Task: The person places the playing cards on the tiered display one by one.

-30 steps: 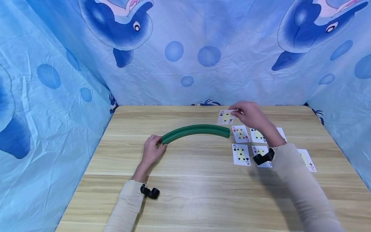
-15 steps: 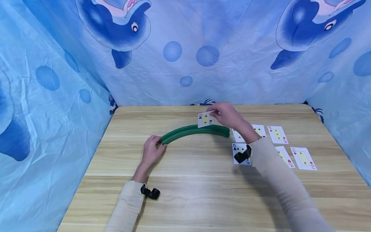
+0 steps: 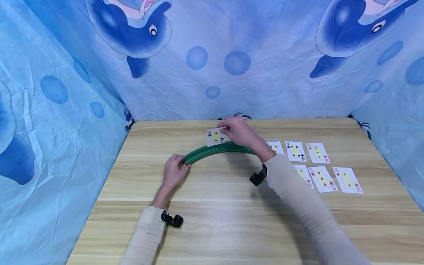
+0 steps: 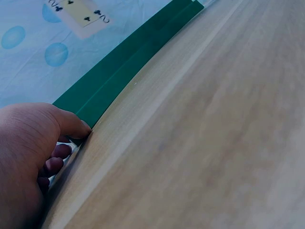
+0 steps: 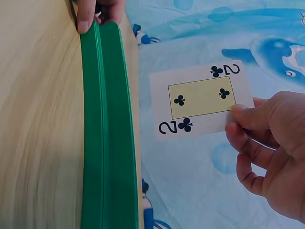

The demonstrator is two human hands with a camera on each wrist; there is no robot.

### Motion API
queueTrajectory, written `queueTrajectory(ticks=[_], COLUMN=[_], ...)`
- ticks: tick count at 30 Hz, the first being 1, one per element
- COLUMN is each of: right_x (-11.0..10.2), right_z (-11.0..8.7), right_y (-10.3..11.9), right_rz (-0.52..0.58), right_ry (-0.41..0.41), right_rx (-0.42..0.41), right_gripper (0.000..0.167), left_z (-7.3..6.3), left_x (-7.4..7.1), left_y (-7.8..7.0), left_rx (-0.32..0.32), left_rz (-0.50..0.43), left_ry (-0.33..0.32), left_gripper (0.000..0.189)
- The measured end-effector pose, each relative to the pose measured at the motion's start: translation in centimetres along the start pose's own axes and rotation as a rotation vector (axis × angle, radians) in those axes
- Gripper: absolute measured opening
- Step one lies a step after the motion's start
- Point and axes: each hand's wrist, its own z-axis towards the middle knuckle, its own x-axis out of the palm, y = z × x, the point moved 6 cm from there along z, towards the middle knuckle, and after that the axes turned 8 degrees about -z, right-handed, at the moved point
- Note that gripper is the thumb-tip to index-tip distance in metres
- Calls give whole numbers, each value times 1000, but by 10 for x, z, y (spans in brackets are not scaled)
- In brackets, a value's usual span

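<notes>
In the head view a curved green card holder [image 3: 212,148] lies on the wooden table. My left hand [image 3: 173,171] grips its left end, with the thumb on the near side, as the left wrist view also shows. My right hand [image 3: 238,131] pinches a playing card, the two of clubs [image 3: 214,137], above the holder's far edge. In the right wrist view the two of clubs [image 5: 200,99] faces the camera, its edge between thumb and fingers. The right forearm covers the holder's right end and part of the cards on the table.
Two rows of face-up playing cards lie on the right of the table, among them the four of spades [image 3: 296,151], three of diamonds [image 3: 318,153], three of hearts [image 3: 322,179] and two of diamonds [image 3: 347,180]. A blue dolphin-print curtain [image 3: 212,66] hangs behind the table.
My right hand has carried the two of clubs leftward, from above the cards to over the middle of the green holder. My left hand stays on the holder's left end.
</notes>
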Motion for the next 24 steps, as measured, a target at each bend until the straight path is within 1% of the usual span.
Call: queueTrajectory(ticks=[8,15,19,24], right_x=[19,36,45,52], right_z=[18,31,34,36], right_y=[17,29,35,38], right_rz=[13,13,19,35], right_ry=[50,55,61,75], right_rx=[15,-27,-49,-41], right_gripper=[23,23,22,22], left_z=[0,1,0,0], left_x=[-1,-1,-1,0], left_y=[0,0,-1,-2], left_rx=[-12,-38,-52,-54], left_rz=[-2,8,6,3], left_ry=[9,20,27,30], left_gripper=[29,33,34,33])
